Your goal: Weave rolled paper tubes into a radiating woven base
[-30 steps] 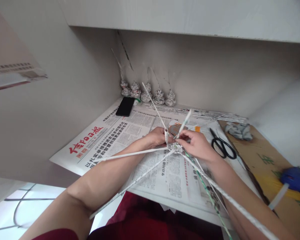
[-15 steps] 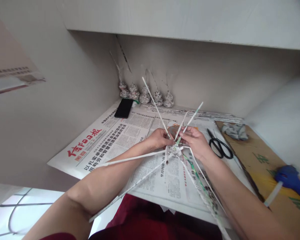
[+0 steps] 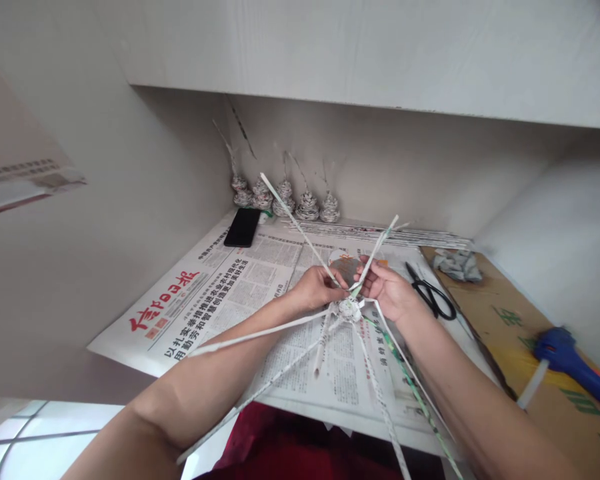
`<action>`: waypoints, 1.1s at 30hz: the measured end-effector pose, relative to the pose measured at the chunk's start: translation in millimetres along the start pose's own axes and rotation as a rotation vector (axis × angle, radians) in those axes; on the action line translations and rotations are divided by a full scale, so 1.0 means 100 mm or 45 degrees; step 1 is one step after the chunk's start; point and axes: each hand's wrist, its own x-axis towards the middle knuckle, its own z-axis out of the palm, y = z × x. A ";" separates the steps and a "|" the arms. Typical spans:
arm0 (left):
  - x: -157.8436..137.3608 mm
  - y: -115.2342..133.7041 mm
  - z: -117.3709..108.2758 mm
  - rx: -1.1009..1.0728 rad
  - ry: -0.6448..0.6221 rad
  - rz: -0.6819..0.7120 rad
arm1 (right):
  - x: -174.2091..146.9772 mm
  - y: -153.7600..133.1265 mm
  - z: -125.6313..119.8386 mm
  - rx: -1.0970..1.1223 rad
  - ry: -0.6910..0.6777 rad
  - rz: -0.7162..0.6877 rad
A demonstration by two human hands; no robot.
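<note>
A small woven paper piece (image 3: 350, 309) with several rolled newspaper tubes radiating from it hangs between my hands above the newspaper. My left hand (image 3: 319, 288) pinches the piece at its far left edge, where one white tube (image 3: 295, 220) rises up and away. My right hand (image 3: 389, 292) has its fingers curled by a pair of upright tubes (image 3: 377, 250), the thumb and fingertips on them. Other tubes run back toward my body: one white tube (image 3: 260, 332) crosses over my left forearm, and a green-flecked tube (image 3: 410, 380) slants past my right forearm.
Several gourd-shaped woven paper pieces (image 3: 307, 205) stand at the back wall near a black phone (image 3: 243, 227). Paper tubes (image 3: 420, 236) lie behind. On the right are black scissors (image 3: 433, 293), crumpled cloth or paper (image 3: 457, 265), cardboard (image 3: 510, 327) and a blue glue gun (image 3: 575, 363).
The tube near my right hand has swung right, now beside the green-tipped one. A short tube end at the near side points further down-left. The view has tilted slightly upward.
</note>
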 end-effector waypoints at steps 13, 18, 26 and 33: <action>-0.04 -0.04 0.00 0.308 -0.142 0.110 | 0.15 0.02 -0.15 -0.438 0.311 -0.202; -0.03 -0.07 -0.03 0.363 -0.179 0.104 | 0.16 -0.11 -0.21 -0.102 0.283 -0.334; -0.02 -0.08 -0.04 0.386 -0.199 0.083 | 0.16 -0.32 -0.39 -0.012 0.240 -0.565; -0.02 -0.06 -0.04 0.327 -0.139 0.026 | 0.05 -0.27 -0.19 -0.256 -0.010 -0.509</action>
